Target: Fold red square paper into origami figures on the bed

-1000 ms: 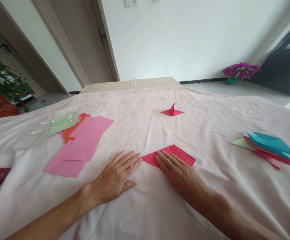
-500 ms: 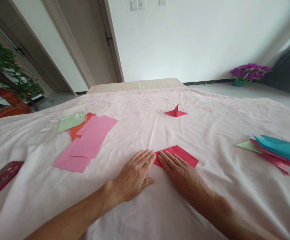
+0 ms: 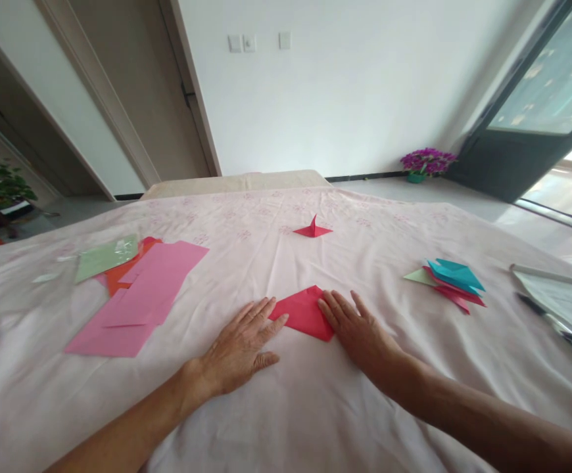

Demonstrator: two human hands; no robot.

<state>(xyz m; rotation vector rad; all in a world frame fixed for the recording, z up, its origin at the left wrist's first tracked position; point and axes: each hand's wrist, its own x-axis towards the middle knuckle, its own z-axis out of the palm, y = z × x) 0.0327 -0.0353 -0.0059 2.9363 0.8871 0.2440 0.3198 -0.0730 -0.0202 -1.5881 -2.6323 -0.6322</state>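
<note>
A folded sheet of red paper [image 3: 303,313] lies flat on the pale pink tablecloth [image 3: 286,420] in front of me. My left hand [image 3: 244,343] rests at its left corner, fingers stretched out and thumb apart, the index fingertip on the paper. On the other side, my right hand [image 3: 357,328] lies flat with its fingertips over the right edge of the paper. Neither hand grips anything. Farther back stands a small red folded paper shape [image 3: 313,228] with an upright point.
Pink paper sheets [image 3: 155,289] lie at left, beside orange paper [image 3: 118,276] and a green packet [image 3: 108,256]. Folded blue, red and green paper pieces [image 3: 456,276] are stacked at right. A white-framed item [image 3: 562,302] with a black strip sits at the right edge.
My right hand has slid rightward off the paper's middle to its right edge, baring more of the red sheet. The hands are farther apart. The camera view has turned to the right.
</note>
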